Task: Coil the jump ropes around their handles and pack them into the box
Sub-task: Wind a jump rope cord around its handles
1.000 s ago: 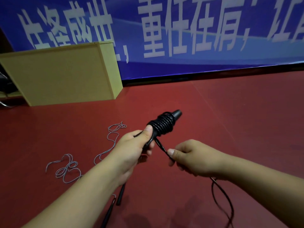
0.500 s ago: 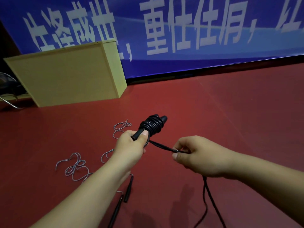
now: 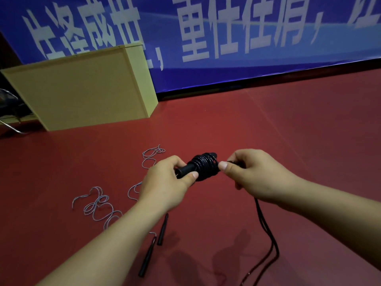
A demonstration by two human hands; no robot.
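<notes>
My left hand (image 3: pixel 165 182) grips the black jump rope handles (image 3: pixel 188 168), which carry a thick coil of black rope (image 3: pixel 205 165) near their far end. My right hand (image 3: pixel 251 174) pinches the loose black rope right beside the coil. The rest of that rope (image 3: pixel 268 234) hangs below my right wrist and loops down to the red floor. A second jump rope with a grey cord (image 3: pixel 99 207) lies tangled on the floor to the left, its two black handles (image 3: pixel 153 244) under my left forearm.
A large yellow box (image 3: pixel 82 89) stands on the red floor (image 3: pixel 268 131) at the back left, against a blue banner (image 3: pixel 226 38) with white characters. Dark metal legs and clutter (image 3: pixel 10 112) sit at the far left edge.
My right hand has moved up and left with the rope, from well apart to right against the coil. The handles now lie more level in my left hand.
</notes>
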